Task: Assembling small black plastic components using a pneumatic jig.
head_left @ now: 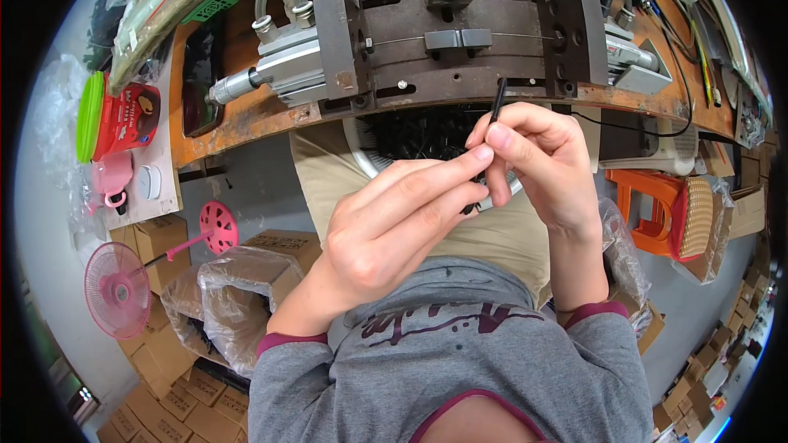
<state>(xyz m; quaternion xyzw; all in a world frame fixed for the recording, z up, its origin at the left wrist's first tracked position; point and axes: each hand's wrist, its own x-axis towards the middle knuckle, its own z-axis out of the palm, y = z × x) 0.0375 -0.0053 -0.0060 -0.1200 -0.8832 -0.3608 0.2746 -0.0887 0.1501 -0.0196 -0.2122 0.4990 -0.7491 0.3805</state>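
A thin black rod [498, 100] stands tilted between my hands, its upper tip in front of the metal fixture's near edge. My right hand [548, 160] is closed on it, thumb and fingers pinching its middle. From the left, my left hand [386, 226] reaches across with its fingertips pressed together at the rod, touching my right fingers. A short black end pokes out under the left fingers, in line with the rod; the part between is hidden. Below and beyond the hands, a white-rimmed basin [359, 148] in my lap holds many small black pieces.
Across the wooden bench [246, 135] lies a dark metal fixture [394, 61] with a centre block [457, 38] and air cylinders at both ends. A red tub [131, 119], pink fan [117, 290] and plastic-lined box [238, 291] stand left. An orange stool [652, 209] is right.
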